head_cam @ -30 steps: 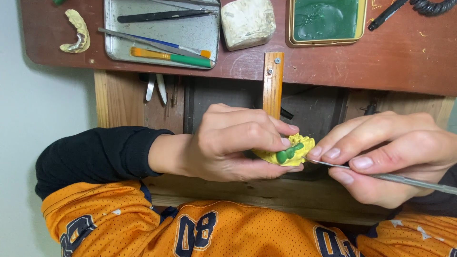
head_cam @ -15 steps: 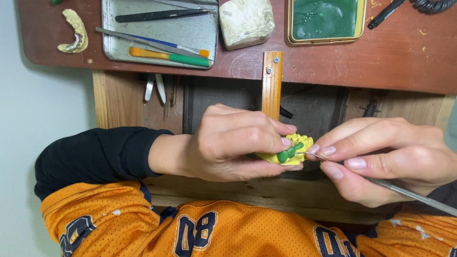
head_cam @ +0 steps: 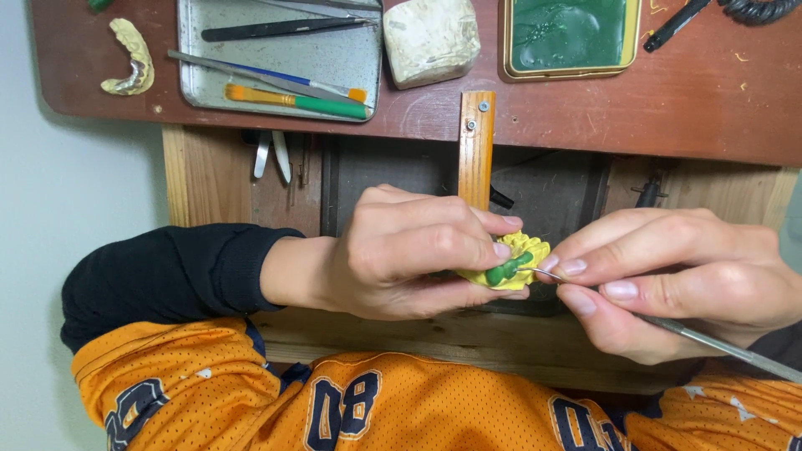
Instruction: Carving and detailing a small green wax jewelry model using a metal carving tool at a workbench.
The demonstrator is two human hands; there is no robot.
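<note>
Reddish-brown bench top point(head_cam: 668, 100) carries a metal tray point(head_cam: 334, 67) of tools at its upper left and a green wax tin point(head_cam: 510, 42) toward the upper right. Below its near edge, the left hand point(head_cam: 401, 250) pinches a small yellow dental model point(head_cam: 522, 250) bearing green wax point(head_cam: 505, 270). It looks light, stiff and brittle, best held by its base. The right hand point(head_cam: 668, 280) grips a thin metal instrument point(head_cam: 718, 344), tip touching the wax.
</note>
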